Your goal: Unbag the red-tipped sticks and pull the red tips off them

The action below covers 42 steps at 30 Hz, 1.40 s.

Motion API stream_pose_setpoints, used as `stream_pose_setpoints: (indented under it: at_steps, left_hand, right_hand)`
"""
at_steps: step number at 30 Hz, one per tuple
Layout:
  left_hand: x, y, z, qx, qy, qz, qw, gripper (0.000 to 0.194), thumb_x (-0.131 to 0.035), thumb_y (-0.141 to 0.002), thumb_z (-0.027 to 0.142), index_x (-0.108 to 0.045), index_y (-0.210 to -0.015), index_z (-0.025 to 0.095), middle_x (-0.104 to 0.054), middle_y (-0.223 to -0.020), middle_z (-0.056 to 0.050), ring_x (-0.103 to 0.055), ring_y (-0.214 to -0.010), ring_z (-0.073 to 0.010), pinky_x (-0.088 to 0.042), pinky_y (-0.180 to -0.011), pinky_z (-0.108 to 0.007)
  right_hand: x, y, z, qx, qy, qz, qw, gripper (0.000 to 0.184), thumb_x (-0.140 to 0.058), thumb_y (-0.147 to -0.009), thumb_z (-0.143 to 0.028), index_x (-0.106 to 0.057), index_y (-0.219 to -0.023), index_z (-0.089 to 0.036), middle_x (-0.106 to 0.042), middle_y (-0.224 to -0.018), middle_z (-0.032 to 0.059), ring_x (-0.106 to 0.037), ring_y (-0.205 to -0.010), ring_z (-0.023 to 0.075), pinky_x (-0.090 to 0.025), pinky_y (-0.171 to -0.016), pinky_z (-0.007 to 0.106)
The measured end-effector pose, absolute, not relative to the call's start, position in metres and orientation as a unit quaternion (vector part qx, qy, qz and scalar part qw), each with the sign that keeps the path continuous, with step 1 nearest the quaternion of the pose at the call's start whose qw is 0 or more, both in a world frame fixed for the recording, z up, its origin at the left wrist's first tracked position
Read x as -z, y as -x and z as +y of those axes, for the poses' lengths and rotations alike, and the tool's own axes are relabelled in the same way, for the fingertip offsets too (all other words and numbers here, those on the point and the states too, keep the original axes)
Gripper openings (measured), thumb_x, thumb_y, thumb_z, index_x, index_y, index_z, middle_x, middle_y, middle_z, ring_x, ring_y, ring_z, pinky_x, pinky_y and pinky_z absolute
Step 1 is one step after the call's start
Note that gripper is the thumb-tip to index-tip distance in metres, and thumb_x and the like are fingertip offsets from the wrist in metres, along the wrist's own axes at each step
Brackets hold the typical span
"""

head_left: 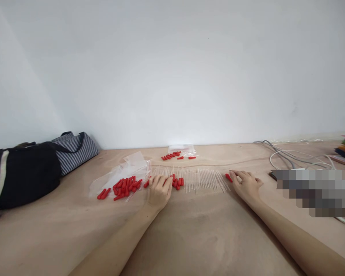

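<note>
My left hand (160,189) rests palm down among red rubber bulbs, its fingers bent and slightly apart. Red bulbs (177,182) lie right beside its fingertips, and part of the group is hidden under the hand. My right hand (247,184) is on the wood with loosely curved, parted fingers. A single red rubber bulb (229,177) lies at its thumb; whether they touch is hard to tell. Between the hands, thin clear tubes (208,180) lie side by side in a row. A larger pile of red bulbs (126,186) sits left of my left hand.
Clear plastic bags (119,172) lie under and behind the pile. Farther back are several red bulbs (170,156) and a small bag (181,148) by the wall. A black bag (28,174) stands at the left. Cables (278,153) and a blurred-out object (313,188) are at the right.
</note>
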State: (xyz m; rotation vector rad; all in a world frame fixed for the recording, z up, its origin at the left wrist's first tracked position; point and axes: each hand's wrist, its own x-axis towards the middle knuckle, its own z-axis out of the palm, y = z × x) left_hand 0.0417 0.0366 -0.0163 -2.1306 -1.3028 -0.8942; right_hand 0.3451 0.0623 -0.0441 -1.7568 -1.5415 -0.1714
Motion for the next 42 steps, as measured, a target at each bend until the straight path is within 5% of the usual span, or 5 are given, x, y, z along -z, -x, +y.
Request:
stream_pose_setpoints:
  at_steps: [5, 12, 20, 30, 42]
  left_hand:
    - [0.005, -0.039, 0.015, 0.462, 0.750, -0.433, 0.194, 0.017, -0.046, -0.081, 0.017, -0.062, -0.088, 0.017, -0.064, -0.080, -0.006, -0.057, -0.078, -0.0178, -0.042, -0.073, -0.031]
    - [0.014, -0.039, -0.005, 0.493, 0.748, -0.434, -0.091, 0.014, -0.045, -0.081, 0.020, -0.058, -0.086, 0.018, -0.060, -0.084, -0.004, -0.058, -0.081, -0.0155, -0.048, -0.071, -0.027]
    - [0.022, -0.041, 0.003, 0.465, 0.725, -0.398, -0.316, 0.012, -0.047, -0.080, 0.022, -0.056, -0.086, 0.017, -0.059, -0.091, -0.007, -0.057, -0.087, -0.0174, -0.048, -0.078, -0.032]
    - [0.012, -0.053, 0.001, 0.366, 0.727, -0.464, -0.350, 0.018, -0.052, -0.076, 0.032, -0.057, -0.077, 0.015, -0.056, -0.060, 0.001, -0.054, -0.054, -0.0117, -0.046, -0.053, -0.023]
    - [0.011, -0.052, 0.001, 0.344, 0.727, -0.482, -0.348, 0.019, -0.046, -0.078, 0.033, -0.050, -0.069, 0.017, -0.047, -0.055, 0.003, -0.048, -0.052, -0.0109, -0.039, -0.051, -0.021]
  right_hand:
    - [0.038, -0.321, 0.045, 0.165, 0.537, -0.705, 0.432, 0.025, -0.042, -0.082, -0.031, -0.063, -0.091, -0.022, -0.065, -0.081, 0.0048, -0.053, -0.081, 0.0179, -0.019, -0.083, 0.038]
    - [0.030, -0.266, 0.017, 0.223, 0.334, -0.808, 0.431, 0.033, -0.051, -0.080, -0.030, -0.051, -0.112, -0.022, -0.061, -0.103, 0.0060, -0.052, -0.097, 0.0181, -0.018, -0.090, 0.037]
    - [0.038, -0.248, 0.025, 0.197, 0.300, -0.835, 0.416, 0.020, -0.045, -0.083, -0.015, -0.058, -0.096, -0.020, -0.060, -0.066, -0.0029, -0.050, -0.061, 0.0081, -0.021, -0.085, 0.036]
    - [0.036, -0.249, 0.023, 0.183, 0.273, -0.859, 0.392, 0.023, -0.035, -0.084, -0.013, -0.057, -0.079, -0.017, -0.052, -0.060, -0.0027, -0.041, -0.055, 0.0076, -0.021, -0.072, 0.030]
    - [0.033, -0.247, 0.021, 0.170, 0.260, -0.875, 0.370, 0.023, -0.034, -0.082, -0.011, -0.054, -0.073, -0.016, -0.046, -0.057, -0.0038, -0.039, -0.053, 0.0075, -0.019, -0.063, 0.028]
